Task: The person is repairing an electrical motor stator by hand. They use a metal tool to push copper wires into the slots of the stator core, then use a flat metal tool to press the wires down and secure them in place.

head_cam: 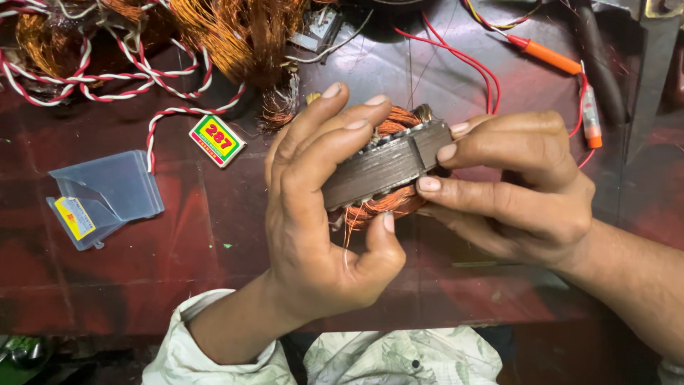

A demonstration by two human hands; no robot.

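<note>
While both hands, the left hand (313, 207) and the right hand (513, 189), hold the motor stator (385, 167) closed around its steel rim above the dark red bench (178, 257), it seems heavy and stiff, and its thin copper windings (388, 203) look fragile.

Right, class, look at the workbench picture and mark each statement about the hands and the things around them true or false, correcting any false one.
1. Both hands hold the motor stator. True.
2. The left hand lies flat on the table. False: it grips the stator.
3. Copper winding shows at the stator's edges. True.
4. The clear plastic pouch lies right of the right hand. False: it lies left of both hands.
5. The orange probe is held. False: it lies on the table.
</note>
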